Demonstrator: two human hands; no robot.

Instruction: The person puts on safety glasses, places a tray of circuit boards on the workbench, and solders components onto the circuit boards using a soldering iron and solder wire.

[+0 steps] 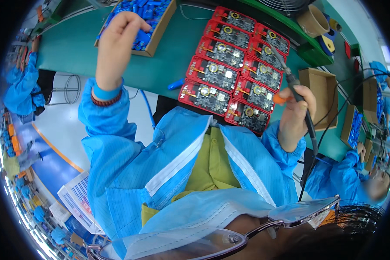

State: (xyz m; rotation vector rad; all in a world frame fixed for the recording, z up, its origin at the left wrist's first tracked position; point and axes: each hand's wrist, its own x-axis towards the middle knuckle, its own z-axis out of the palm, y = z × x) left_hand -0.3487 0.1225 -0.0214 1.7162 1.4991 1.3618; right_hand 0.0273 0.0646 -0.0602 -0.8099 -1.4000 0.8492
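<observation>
My left hand (119,45) is over a cardboard box (151,46) of small blue cylinders (154,15). Its fingers are curled together at the near side of the pile; whatever is between them is hidden. My right hand (297,112) grips a soldering iron (308,118) by its dark handle, the metal tip angled up and left over the boards' right side. Something orange (281,99) shows at that hand's fingertips. Between my hands, several green-black circuit boards (216,74) sit in red holders (190,72), set in two columns. Each board carries a round gold-rimmed part.
A loose blue cylinder (176,84) lies left of the holders on the green table (73,52). At right are an open cardboard box (318,97), a green rail (314,54) and the iron's dark cable (310,171). A co-worker (346,177) sits farther right.
</observation>
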